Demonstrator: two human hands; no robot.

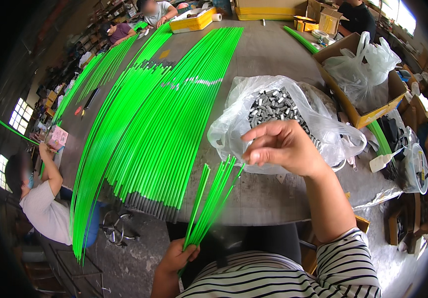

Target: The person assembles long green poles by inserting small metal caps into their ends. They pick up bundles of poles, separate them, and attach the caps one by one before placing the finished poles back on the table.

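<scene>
My left hand (180, 254), low in the view near my lap, is closed round a loose bundle of thin green rods (208, 208). The rods fan upward past the table's near edge. Just above their upper tips is my right hand (286, 148), its fingers bent toward the thumb. Whatever those fingertips may hold is too small or hidden to make out. One rod tip with a dark end lies close below the thumb. Behind this hand, an open clear plastic bag (229, 126) holds many small grey caps (274, 105), partly hidden by my hand.
Long green rods (149, 134) cover the left and middle of the table (258, 54), some with dark grey near ends (149, 204). On the right stands a cardboard box (353, 107) with plastic bags. A yellow-and-white tray (191, 22) sits far back. Co-workers sit left and at the back.
</scene>
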